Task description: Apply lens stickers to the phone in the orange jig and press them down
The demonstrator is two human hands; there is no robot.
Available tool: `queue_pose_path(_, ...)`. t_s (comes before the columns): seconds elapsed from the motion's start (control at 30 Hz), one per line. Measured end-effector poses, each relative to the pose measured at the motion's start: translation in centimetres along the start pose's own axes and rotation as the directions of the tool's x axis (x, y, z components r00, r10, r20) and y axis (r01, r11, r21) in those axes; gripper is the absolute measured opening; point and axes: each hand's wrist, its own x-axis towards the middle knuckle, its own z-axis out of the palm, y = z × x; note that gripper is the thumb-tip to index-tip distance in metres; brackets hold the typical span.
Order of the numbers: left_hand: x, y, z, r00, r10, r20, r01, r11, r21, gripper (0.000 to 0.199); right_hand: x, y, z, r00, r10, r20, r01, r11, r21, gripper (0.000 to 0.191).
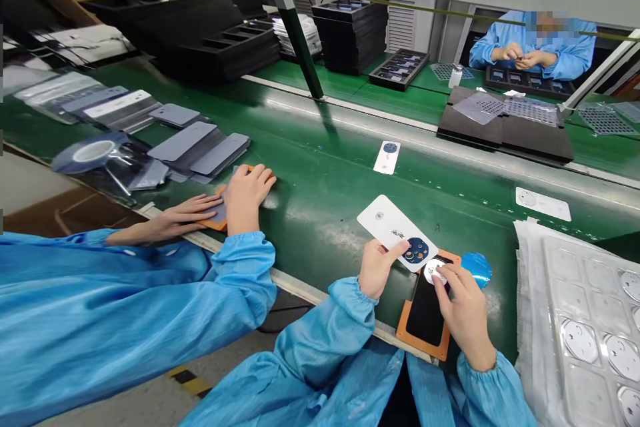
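Head view: card [385,223] slanting rightward, pinched by left fingers [397,252], disc [431,271] by right fingers [455,275].

Small dark characters, too small to read, on the white card [389,228].

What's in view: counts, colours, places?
Worktop: one, green, middle
Cards: three, white, one held, two beyond
Frames: two, orange, near, left
Panel: one, black, in near frame
Film: one, blue, right
Tray: one, clear, right edge
Discs: several, white, right hand and tray
Plates: several, grey, left
Reel: one, blue, left
Stacked trays: many, black, back
Sheets: several, clear, far right
Bottle: one, white, back
Coworkers: two, blue-clad, left, far right
Left hand: one, holding card
Right hand: one, holding disc
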Motion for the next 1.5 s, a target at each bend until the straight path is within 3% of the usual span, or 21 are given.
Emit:
queue_pose_path(0.13, -0.1, 0.5, 0.4, 1.000, 0.002, -0.002, -0.002, 1.000, -0.026, 0.045, -0.9, 1.3, 1.1, 0.977, -0.133, 0.168, 0.162, 0.971, -0.178, 0.032)
queue_pose_path(0.33, -0.1, 1.1, 0.2, 1.000, 0.004, -0.022, -0.004, 0.999, -0.039, 0.047, -2.1, 2.4, 1.5, 0.971, -0.136, 0.195, 0.167, 0.973, -0.157, 0.037)
queue_pose_path(0.43, -0.3, 0.6, 0.4, 1.000, 0.012, -0.010, -0.013, 0.999, -0.031, 0.045, -1.7, 1.4, 0.4, 0.985, -0.118, 0.128, 0.124, 0.992, -0.039, 0.030)
queue_pose_path(0.57, -1.0, -0.2, 1.8, 0.999, 0.034, 0.042, -0.036, 0.998, 0.053, 0.041, 0.6, -1.5, -1.1, 0.988, 0.125, -0.088, -0.102, 0.968, 0.230, 0.018)
queue_pose_path(0.63, -1.5, -0.6, 2.5, 0.996, 0.041, 0.084, -0.050, 0.993, 0.105, 0.040, 2.1, -2.9, -1.3, 0.961, 0.214, -0.175, -0.164, 0.951, 0.261, 0.016)
queue_pose_path(0.73, -2.2, -1.0, 2.9, 0.987, 0.063, 0.150, -0.091, 0.979, 0.184, 0.040, 3.8, -3.9, -1.1, 0.937, 0.235, -0.257, -0.183, 0.960, 0.212, 0.016)
queue_pose_path(0.93, -2.5, -2.1, 2.0, 0.975, 0.131, 0.179, -0.177, 0.946, 0.270, 0.041, 4.5, -3.8, -1.0, 0.937, 0.225, -0.266, -0.165, 0.959, 0.231, 0.015)
queue_pose_path(1.1, -2.9, -1.4, 2.4, 0.956, 0.187, 0.226, -0.255, 0.910, 0.327, 0.034, 4.5, -4.0, -1.0, 0.934, 0.236, -0.268, -0.175, 0.956, 0.234, 0.015)
queue_pose_path(1.37, -3.9, -0.9, 3.2, 0.852, 0.364, 0.377, -0.502, 0.772, 0.390, 0.036, 4.5, -3.9, -0.3, 0.919, 0.271, -0.286, -0.210, 0.951, 0.226, 0.019)
queue_pose_path(1.5, -4.0, -1.3, 3.2, 0.819, 0.387, 0.423, -0.552, 0.732, 0.399, 0.039, 4.3, -3.7, -0.4, 0.914, 0.306, -0.268, -0.238, 0.937, 0.256, 0.020)
